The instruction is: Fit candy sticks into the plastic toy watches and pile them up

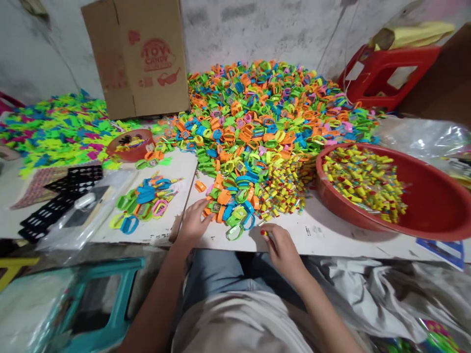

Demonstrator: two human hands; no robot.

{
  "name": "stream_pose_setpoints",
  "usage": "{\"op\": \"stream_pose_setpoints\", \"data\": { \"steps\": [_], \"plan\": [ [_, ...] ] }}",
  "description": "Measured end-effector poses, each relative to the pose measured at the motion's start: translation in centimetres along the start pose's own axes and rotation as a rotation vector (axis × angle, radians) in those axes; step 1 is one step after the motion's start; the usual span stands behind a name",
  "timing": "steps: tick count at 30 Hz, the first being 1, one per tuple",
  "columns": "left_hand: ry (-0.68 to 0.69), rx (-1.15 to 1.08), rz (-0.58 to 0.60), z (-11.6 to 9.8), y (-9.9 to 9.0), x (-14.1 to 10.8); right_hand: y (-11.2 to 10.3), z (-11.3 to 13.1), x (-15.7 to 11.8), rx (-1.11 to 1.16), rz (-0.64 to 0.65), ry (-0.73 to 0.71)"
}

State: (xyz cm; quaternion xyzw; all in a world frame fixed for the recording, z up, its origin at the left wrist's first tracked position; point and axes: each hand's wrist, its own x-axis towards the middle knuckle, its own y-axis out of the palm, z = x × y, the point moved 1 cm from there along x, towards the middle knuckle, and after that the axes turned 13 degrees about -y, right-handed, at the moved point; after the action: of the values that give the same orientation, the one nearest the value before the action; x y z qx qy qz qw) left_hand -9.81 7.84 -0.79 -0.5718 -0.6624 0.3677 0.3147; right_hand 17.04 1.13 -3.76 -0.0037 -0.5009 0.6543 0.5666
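While the box (136, 56) reads "TOY CANDY", both hands' fingers, loosely curled, touch plastic pieces (235, 215).

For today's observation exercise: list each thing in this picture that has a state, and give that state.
Brown cardboard box: upright, standing.
Big red plastic basin: tilted, part filled with yellow pieces.
Small red bowl: upright, holding pieces.
Left hand: fingers on the coloured plastic pile.
Right hand: pinching a small piece.

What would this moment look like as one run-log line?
left hand: fingers on heap of plastic toy parts | right hand: pinching small red-tipped piece | red basin: yellow wrapped candies
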Motion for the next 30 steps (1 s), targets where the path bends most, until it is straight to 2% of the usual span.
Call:
{"op": "stream_pose_setpoints", "data": {
  "steps": [4, 10, 14, 18, 22, 24, 30],
  "plan": [
    [-0.037, -0.118, 0.059, 0.9, -0.5, 0.3, 0.2, 1.3, 0.0, 0.05, 0.016, -0.031],
    [-0.156, -0.235, 0.11, 2.7, -0.1, -0.5, 0.5, 2.6, 0.5, 0.134, 0.065, -0.052],
    [-0.205, -0.298, 0.153, 2.8, -0.4, -1.2, 0.8, 2.9, 0.7, 0.156, 0.061, -0.074],
    [-0.214, -0.454, 0.271, 1.2, -0.7, -2.7, 0.7, 3.7, 0.8, 0.203, 0.065, -0.03],
    [-0.303, -0.762, 0.544, -1.6, -0.9, -4.8, 0.6, 5.1, 1.2, 0.328, 0.01, 0.047],
    [-0.312, -0.843, 0.636, -2.8, -0.9, -5.6, 0.5, 5.7, 1.5, 0.354, -0.03, 0.056],
    [-0.233, -0.939, 0.721, -4.4, -0.2, -6.8, 0.3, 6.6, 1.9, 0.338, -0.087, 0.072]
  ]
}}
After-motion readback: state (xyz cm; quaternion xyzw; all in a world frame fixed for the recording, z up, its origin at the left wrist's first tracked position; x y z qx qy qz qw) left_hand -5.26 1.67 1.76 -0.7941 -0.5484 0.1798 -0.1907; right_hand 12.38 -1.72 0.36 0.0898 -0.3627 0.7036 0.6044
